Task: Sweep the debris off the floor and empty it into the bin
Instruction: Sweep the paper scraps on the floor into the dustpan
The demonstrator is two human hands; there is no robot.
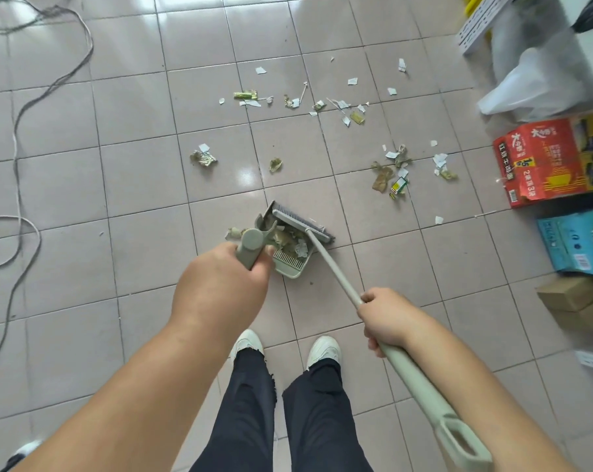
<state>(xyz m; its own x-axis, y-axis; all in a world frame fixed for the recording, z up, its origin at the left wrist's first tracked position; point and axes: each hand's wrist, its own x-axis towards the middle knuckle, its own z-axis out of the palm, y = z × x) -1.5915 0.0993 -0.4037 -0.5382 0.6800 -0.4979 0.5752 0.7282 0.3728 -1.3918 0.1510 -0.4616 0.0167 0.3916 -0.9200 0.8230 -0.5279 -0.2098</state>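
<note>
While left hand (pixel 225 284) grips dustpan (pixel 288 257), broom (pixel 303 226) ahead, debris (pixel 389 175) beyond

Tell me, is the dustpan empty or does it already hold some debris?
It holds some. Crumpled wrappers and paper scraps lie inside the dustpan, with the broom head at its mouth. It is not full: its ribbed near part is bare.

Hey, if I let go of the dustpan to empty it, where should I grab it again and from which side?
Grip the dustpan by its upright handle, where the left hand holds it now, coming from above on your own side. The handle rises toward you, while the far open mouth is blocked by the broom head and debris.
</note>
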